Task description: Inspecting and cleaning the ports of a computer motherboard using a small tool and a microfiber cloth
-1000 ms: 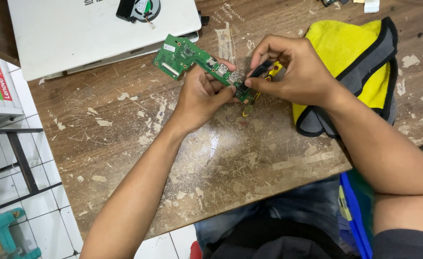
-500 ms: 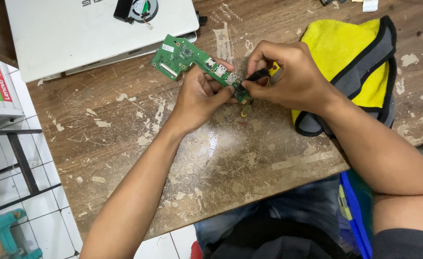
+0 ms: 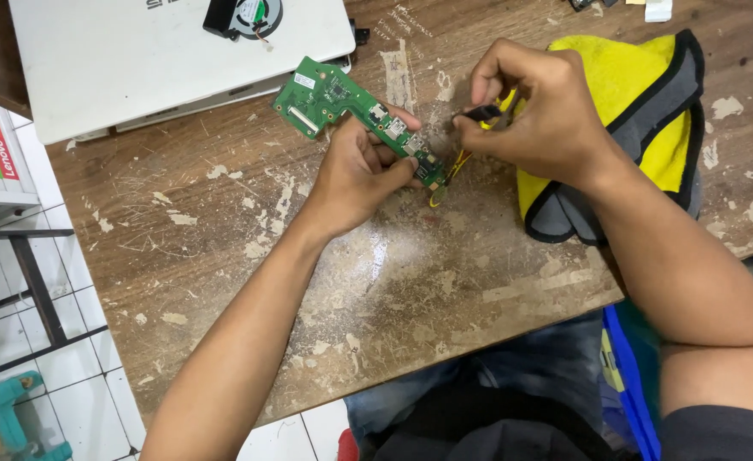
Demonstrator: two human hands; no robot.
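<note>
Both hands meeting at centre frame above the scarred wooden table [image 3: 223, 213], left hand [image 3: 355, 175] clamping the green circuit board [image 3: 342, 107] steady by its lower end, right hand [image 3: 534, 111] pinching a small black-and-yellow tool [image 3: 481, 113] at that end.

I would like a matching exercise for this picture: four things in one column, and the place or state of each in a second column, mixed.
Things:
1. green circuit board
2. cooling fan
3. yellow cloth
4. black connector

Places or states:
A. lying on the white laptop
B. pinched in the right hand
C. held by the left hand
D. spread on the wooden table under the right wrist

Pairs: 1-C, 2-A, 3-D, 4-B
</note>
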